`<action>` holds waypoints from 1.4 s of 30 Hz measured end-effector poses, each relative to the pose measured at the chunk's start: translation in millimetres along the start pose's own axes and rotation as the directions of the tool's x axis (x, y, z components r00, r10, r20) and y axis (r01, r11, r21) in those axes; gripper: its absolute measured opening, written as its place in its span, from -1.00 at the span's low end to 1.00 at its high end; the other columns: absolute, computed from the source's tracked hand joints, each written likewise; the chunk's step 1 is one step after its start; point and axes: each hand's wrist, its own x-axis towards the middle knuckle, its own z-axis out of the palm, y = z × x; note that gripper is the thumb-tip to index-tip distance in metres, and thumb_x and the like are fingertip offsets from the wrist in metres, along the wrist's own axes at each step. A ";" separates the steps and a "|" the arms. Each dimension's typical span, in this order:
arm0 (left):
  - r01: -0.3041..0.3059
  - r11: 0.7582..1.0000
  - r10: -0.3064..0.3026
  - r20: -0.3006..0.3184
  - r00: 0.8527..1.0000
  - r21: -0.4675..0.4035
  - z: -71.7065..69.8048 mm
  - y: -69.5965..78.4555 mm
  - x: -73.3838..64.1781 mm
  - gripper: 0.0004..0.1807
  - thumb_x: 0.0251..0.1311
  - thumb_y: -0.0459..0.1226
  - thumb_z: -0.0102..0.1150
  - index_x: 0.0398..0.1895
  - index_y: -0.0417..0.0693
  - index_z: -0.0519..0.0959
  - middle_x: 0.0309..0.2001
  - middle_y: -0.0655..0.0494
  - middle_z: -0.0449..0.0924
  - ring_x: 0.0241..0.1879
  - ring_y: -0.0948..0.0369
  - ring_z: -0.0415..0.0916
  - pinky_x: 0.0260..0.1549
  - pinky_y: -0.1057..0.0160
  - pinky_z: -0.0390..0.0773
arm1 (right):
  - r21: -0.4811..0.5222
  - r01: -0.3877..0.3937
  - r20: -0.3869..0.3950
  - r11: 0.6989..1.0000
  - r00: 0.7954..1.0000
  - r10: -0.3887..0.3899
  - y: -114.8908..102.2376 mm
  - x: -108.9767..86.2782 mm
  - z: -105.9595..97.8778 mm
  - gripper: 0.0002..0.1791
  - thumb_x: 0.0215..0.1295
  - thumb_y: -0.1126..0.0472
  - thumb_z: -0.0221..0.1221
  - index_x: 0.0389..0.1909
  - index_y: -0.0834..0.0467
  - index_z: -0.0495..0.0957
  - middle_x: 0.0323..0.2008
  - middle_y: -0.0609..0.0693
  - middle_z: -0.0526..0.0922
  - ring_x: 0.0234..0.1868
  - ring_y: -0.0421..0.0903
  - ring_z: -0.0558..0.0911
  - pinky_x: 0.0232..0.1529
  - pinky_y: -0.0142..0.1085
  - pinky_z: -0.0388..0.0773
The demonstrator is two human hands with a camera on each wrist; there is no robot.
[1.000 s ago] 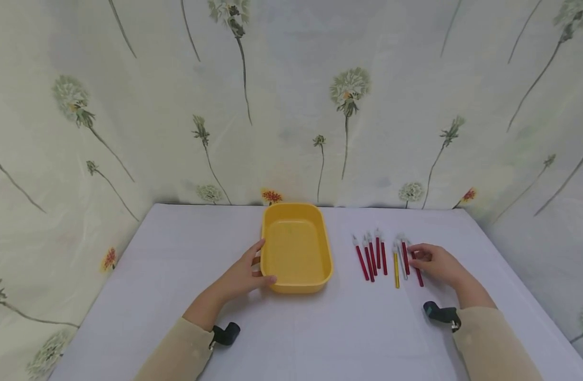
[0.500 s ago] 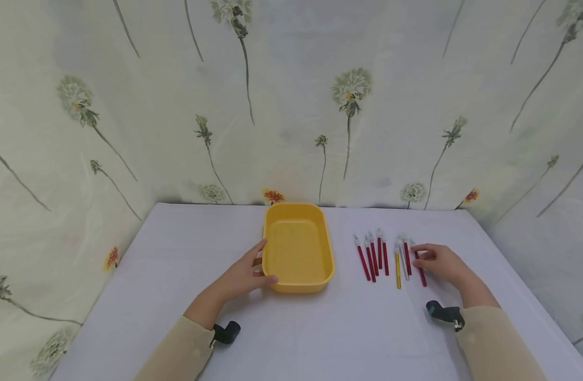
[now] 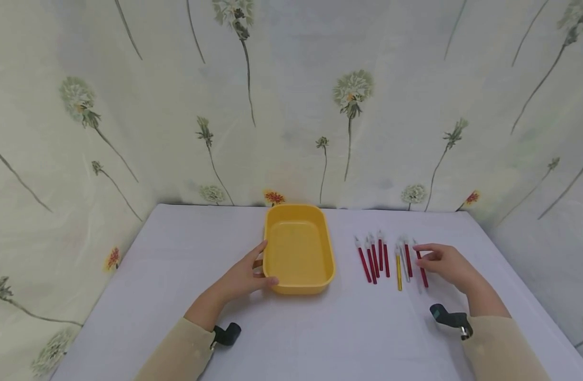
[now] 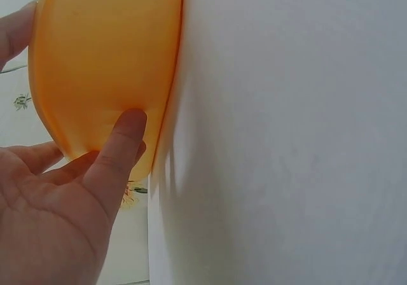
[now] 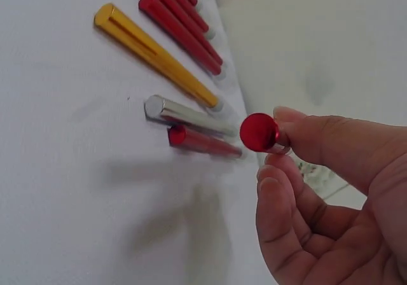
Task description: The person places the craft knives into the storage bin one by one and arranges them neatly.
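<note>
My left hand (image 3: 244,273) holds the yellow plastic tray (image 3: 298,289) at its near left corner, fingers along the left side and thumb at the near wall. In the left wrist view a fingertip (image 4: 132,121) presses the tray's outer wall (image 4: 108,56). Between thumb and fingers, my right hand (image 3: 444,263) pinches a slim red pen-like stick (image 3: 422,276). Its round shiny end (image 5: 257,132) faces the right wrist camera, raised off the cloth. Left of this hand lie a red stick (image 3: 408,260), a silver stick (image 5: 184,116) and a yellow stick (image 3: 399,272).
Several more red sticks (image 3: 364,264) with clear pointed tips lie side by side, right of the tray. All of this is on a white cloth-covered table (image 3: 348,338). Behind it hangs a dandelion-patterned curtain (image 3: 291,106). A small black camera (image 3: 227,334) sits at the left wrist.
My right hand has shifted slightly right and lifted the rightmost red stick away from its neighbours. The left hand and tray keep their places; the head view has drifted a little.
</note>
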 end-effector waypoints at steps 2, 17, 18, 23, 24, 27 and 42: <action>0.003 1.000 -0.003 0.000 1.000 0.004 0.3 -0.9 0.7 0.21 -0.01 0.11 0.51 0.62 0.27 -0.07 0.47 -0.10 0.24 0.26 0.00 0.48 0.16 0.04 0.54 | 0.003 -0.003 -0.002 1.000 1.000 0.003 -4.9 -3.5 -0.9 -0.33 0.37 -0.01 0.27 0.39 0.19 0.38 0.04 0.27 0.58 0.00 0.14 0.52 0.02 0.09 0.57; -0.008 1.000 0.008 0.000 1.000 -0.003 -0.1 -3.1 0.8 0.21 -0.01 0.09 0.52 0.62 0.27 -0.07 0.47 -0.11 0.23 0.25 0.00 0.49 0.15 0.04 0.55 | 0.113 0.049 -0.035 0.992 0.998 -0.045 -52.2 -28.0 -5.6 -0.27 0.37 -0.09 0.26 0.43 0.17 0.33 0.01 0.23 0.60 -0.07 0.03 0.67 0.09 0.14 0.57; -0.016 1.000 0.016 0.002 1.000 -0.008 -0.2 -2.7 0.5 0.21 -0.01 0.07 0.52 0.63 0.25 -0.07 0.48 -0.12 0.22 0.26 -0.01 0.48 0.15 0.04 0.54 | 0.118 0.052 -0.038 0.992 0.998 -0.048 -55.1 -29.4 -5.9 -0.27 0.36 -0.10 0.25 0.43 0.17 0.33 0.02 0.23 0.60 -0.06 0.03 0.67 0.09 0.15 0.56; -0.046 0.999 0.046 0.008 0.999 -0.028 -0.6 -0.2 -0.7 0.19 0.05 -0.03 0.52 0.63 0.17 -0.09 0.51 -0.13 0.16 0.29 -0.03 0.44 0.18 0.05 0.52 | 0.146 0.064 -0.045 0.987 0.997 -0.058 -69.2 -34.9 -6.2 -0.30 0.37 -0.10 0.25 0.42 0.14 0.35 0.05 0.23 0.59 -0.03 0.05 0.64 0.11 0.14 0.56; -0.046 0.999 0.046 0.011 0.999 -0.027 -0.6 0.1 -1.0 0.19 0.06 -0.03 0.51 0.63 0.17 -0.10 0.51 -0.13 0.16 0.30 -0.03 0.44 0.18 0.05 0.52 | 0.146 0.068 -0.048 0.987 0.997 -0.062 -71.8 -35.8 -6.0 -0.30 0.37 -0.10 0.25 0.42 0.14 0.35 0.05 0.23 0.59 -0.03 0.05 0.64 0.11 0.13 0.56; -0.047 0.999 0.047 0.016 0.999 -0.018 -0.5 0.1 -0.9 0.18 0.07 -0.03 0.51 0.63 0.19 -0.10 0.49 -0.15 0.19 0.30 -0.03 0.44 0.19 0.05 0.51 | 0.150 0.079 -0.060 0.985 0.996 -0.071 -79.9 -37.8 -5.1 -0.28 0.36 -0.11 0.25 0.43 0.13 0.34 0.04 0.23 0.59 -0.04 0.04 0.64 0.11 0.12 0.56; -0.054 0.998 0.054 0.023 0.998 -0.011 0.3 -1.9 -0.9 0.18 0.08 -0.02 0.49 0.63 0.16 -0.11 0.50 -0.13 0.17 0.30 -0.04 0.44 0.17 0.05 0.53 | 0.267 0.182 -0.081 0.946 0.983 -0.166 -134.8 -35.3 12.4 -0.36 0.35 0.01 0.30 0.38 0.12 0.40 -0.02 0.21 0.56 -0.04 0.17 0.65 -0.05 -0.21 0.66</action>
